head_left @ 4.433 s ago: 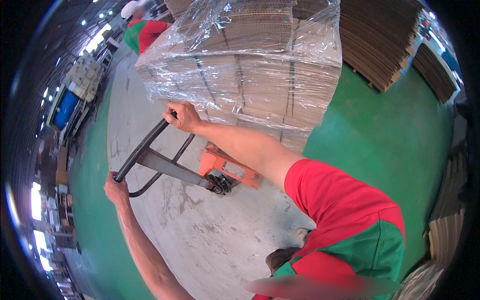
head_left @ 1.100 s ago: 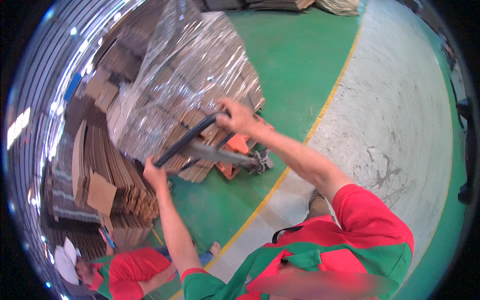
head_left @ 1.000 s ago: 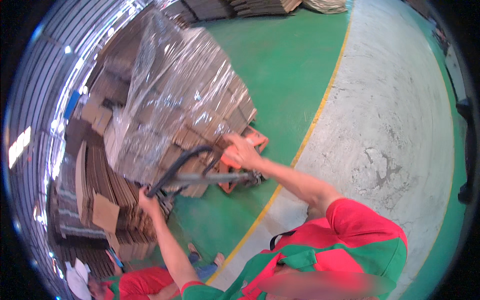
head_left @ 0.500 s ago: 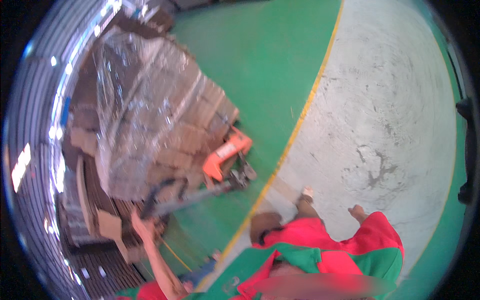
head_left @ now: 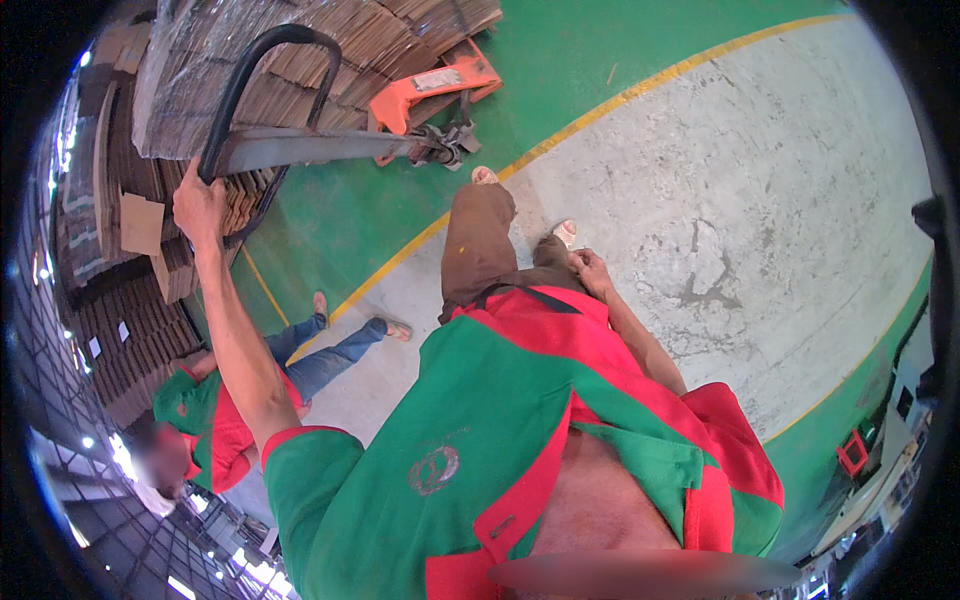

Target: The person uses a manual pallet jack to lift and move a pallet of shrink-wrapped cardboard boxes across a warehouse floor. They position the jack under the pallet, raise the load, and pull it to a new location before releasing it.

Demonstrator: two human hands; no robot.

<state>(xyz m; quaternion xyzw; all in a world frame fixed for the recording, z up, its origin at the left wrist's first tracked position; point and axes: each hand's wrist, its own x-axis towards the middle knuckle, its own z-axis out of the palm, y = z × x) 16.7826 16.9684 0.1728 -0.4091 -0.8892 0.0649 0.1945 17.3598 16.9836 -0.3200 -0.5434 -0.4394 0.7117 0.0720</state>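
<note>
My left hand (head_left: 200, 208), at the end of my outstretched arm, is closed around the lower end of a black loop handle (head_left: 285, 35). This handle belongs to a pallet jack, whose grey shaft (head_left: 310, 148) runs right to its orange body (head_left: 410, 98) and small wheels. Behind the jack stands a plastic-wrapped stack of flattened brown cardboard (head_left: 380, 45). My right hand (head_left: 590, 272) hangs beside my thigh, fingers loosely bent and apart, with nothing visible in it.
More cardboard stacks (head_left: 125, 345) stand at the left. A co-worker in a green and red shirt (head_left: 228, 420) is close by on my left. A yellow line (head_left: 400, 258) divides green floor from worn grey floor. A red object (head_left: 852, 453) lies far right.
The view has swung downward, so stack and jack sit higher in the picture and more of my body shows. My left hand stays on the handle. The co-worker has come more fully into view.
</note>
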